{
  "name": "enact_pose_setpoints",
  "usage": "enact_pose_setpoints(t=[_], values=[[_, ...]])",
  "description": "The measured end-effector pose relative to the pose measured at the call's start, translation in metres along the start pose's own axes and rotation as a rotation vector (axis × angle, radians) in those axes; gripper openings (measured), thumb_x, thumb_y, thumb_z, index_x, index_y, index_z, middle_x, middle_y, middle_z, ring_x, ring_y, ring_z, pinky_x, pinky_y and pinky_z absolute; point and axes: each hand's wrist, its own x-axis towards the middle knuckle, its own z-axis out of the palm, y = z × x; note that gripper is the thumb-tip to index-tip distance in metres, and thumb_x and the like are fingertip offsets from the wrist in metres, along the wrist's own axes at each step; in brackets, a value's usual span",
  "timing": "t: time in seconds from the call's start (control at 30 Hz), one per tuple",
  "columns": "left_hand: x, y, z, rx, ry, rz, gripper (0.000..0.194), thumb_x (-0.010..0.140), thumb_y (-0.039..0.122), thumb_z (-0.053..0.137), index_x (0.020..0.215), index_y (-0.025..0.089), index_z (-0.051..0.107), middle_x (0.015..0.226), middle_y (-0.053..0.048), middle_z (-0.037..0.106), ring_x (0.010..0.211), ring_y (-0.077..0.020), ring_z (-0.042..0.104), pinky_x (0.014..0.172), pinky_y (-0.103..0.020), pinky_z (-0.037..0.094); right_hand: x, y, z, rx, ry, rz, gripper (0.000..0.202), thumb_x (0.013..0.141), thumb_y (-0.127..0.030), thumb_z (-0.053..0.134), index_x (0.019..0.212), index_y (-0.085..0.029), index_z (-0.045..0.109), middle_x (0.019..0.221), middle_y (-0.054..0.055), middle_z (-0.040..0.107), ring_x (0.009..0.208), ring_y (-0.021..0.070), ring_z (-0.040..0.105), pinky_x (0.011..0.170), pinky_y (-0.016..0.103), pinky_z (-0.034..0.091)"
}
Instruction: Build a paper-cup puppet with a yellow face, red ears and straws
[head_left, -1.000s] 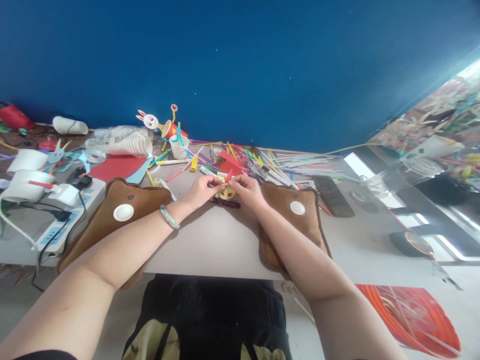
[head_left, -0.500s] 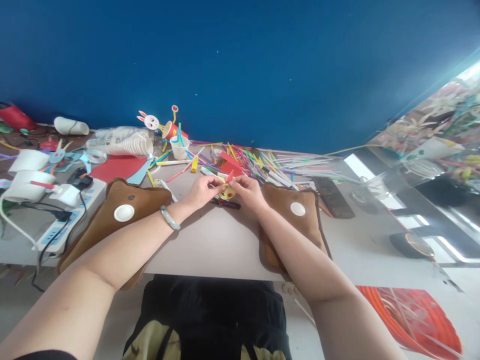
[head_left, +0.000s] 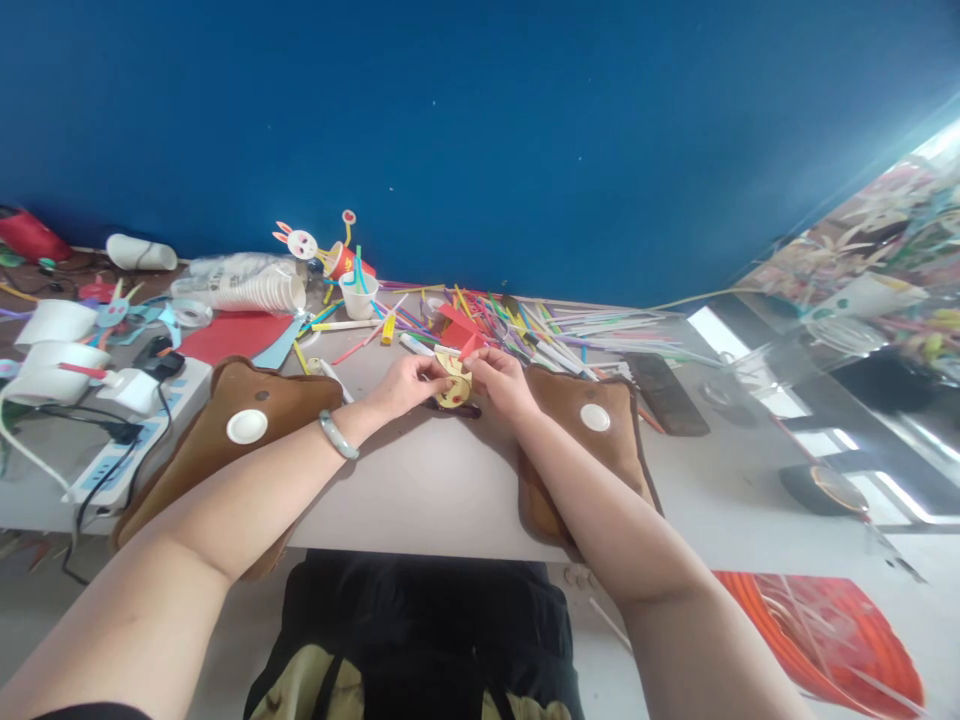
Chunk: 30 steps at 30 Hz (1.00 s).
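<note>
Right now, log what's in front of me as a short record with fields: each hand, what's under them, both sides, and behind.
Left hand: holds yellow disc with drawn face
Right hand: pinches small red piece by the disc's upper right
Below disc: dark object, partly hidden
Left side: brown cushion, power strip
Right side: second brown cushion, flat dark slab
Behind: white cup holding straws, rabbit figure, blue wall
</note>
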Motion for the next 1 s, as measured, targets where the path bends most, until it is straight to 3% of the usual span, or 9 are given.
enact_pose_setpoints(t=[0.17,0.3,0.43,0.57,0.8,1.0], values=[[0.001,-0.004,-0.002,0.041,-0.145,-0.094,0.02,0.063,0.03,0.08,0.071,0.014,0.071,0.066,-0.003,0.069,0.058,-0.0134,0.059,0.058,-0.026,0.046,0.001,0.002,-0.001,-0.051,0.037,0.027,0.022,0.067,-0.037,0.074,0.066,-0.019,0.061,0.05,-0.007,0.043,0.044,0.0052,0.031,0.045,0.023,0.021],[0.001,-0.001,-0.005,0.193,-0.146,-0.058,0.016,0.068,0.03,0.074,0.07,0.015,0.071,0.069,-0.004,0.071,0.063,-0.0154,0.061,0.062,-0.027,0.046,0.001,0.002,0.0,-0.132,0.068,0.063,0.022,0.067,-0.037,0.071,0.066,-0.018,0.061,0.055,-0.005,0.051,0.045,0.0055,0.035,0.046,0.023,0.024],[-0.001,0.004,-0.008,0.409,-0.151,0.001,0.012,0.071,0.026,0.068,0.073,0.016,0.074,0.073,-0.004,0.074,0.071,-0.0182,0.064,0.066,-0.028,0.045,0.001,0.003,0.0,-0.192,0.071,0.085,0.021,0.067,-0.037,0.069,0.066,-0.018,0.06,0.05,-0.007,0.045,0.043,0.006,0.032,0.045,0.023,0.023],[-0.003,0.009,-0.011,0.575,-0.223,-0.03,0.01,0.069,0.025,0.067,0.071,0.017,0.074,0.067,-0.003,0.071,0.068,-0.0192,0.064,0.063,-0.028,0.042,-0.001,0.003,0.001,-0.266,0.072,0.077,0.023,0.069,-0.04,0.068,0.067,-0.019,0.059,0.048,-0.007,0.044,0.044,0.007,0.032,0.045,0.024,0.024],[-0.001,0.008,-0.018,0.646,-0.296,-0.101,0.012,0.06,0.026,0.073,0.069,0.018,0.073,0.066,-0.002,0.07,0.066,-0.0191,0.062,0.06,-0.028,0.042,0.0,0.006,0.002,-0.438,0.095,0.033,0.02,0.071,-0.039,0.064,0.068,-0.019,0.061,0.056,-0.003,0.054,0.053,0.0111,0.046,0.053,0.025,0.035],[0.0,0.012,-0.019,0.634,-0.281,-0.134,0.016,0.058,0.029,0.076,0.067,0.017,0.07,0.063,-0.001,0.066,0.063,-0.0171,0.059,0.058,-0.027,0.041,0.0,0.007,0.002,-0.507,0.09,0.015,0.019,0.071,-0.037,0.063,0.07,-0.019,0.063,0.066,-0.001,0.063,0.06,0.013,0.052,0.058,0.026,0.041]])
